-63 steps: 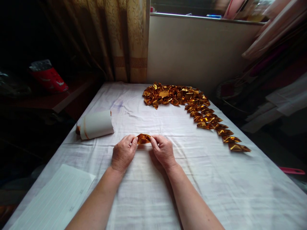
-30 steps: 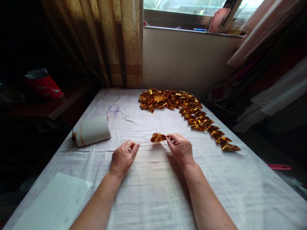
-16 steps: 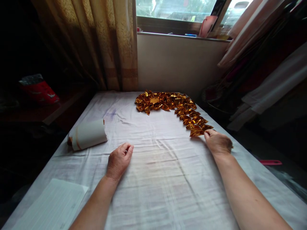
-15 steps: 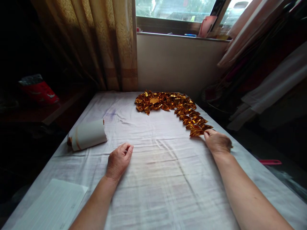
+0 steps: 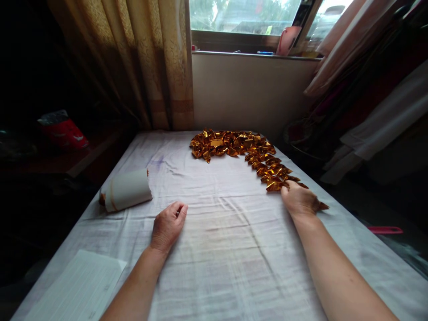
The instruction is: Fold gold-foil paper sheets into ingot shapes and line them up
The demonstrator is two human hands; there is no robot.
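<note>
My right hand [image 5: 299,198] is at the near end of the gold foil ingots, its fingers curled round a folded gold foil ingot [image 5: 323,206] whose pointed tip sticks out to the right. The thumb side touches or nearly touches the last ingots of a row [image 5: 274,183]. That row leads back to a heap of shiny gold foil ingots [image 5: 230,141] at the far end of the table. Mid-left, my left hand [image 5: 169,226] rests on the white cloth [image 5: 214,267], closed with fingers curled in; whether anything is inside is hidden.
On the left lies a pale paper roll [image 5: 129,191] with a band and gold-brown stuff at its ends. Nearer me is a lined sheet [image 5: 78,290]. A red container [image 5: 63,133] stands off to the left; clothes [image 5: 377,129] hang at the right, and a pink handle [image 5: 385,230] lies beyond the edge.
My right hand has shifted slightly at the row's near end, and more of the ingot's tip now shows beyond it. The left hand stays put. The view has tilted a little.
</note>
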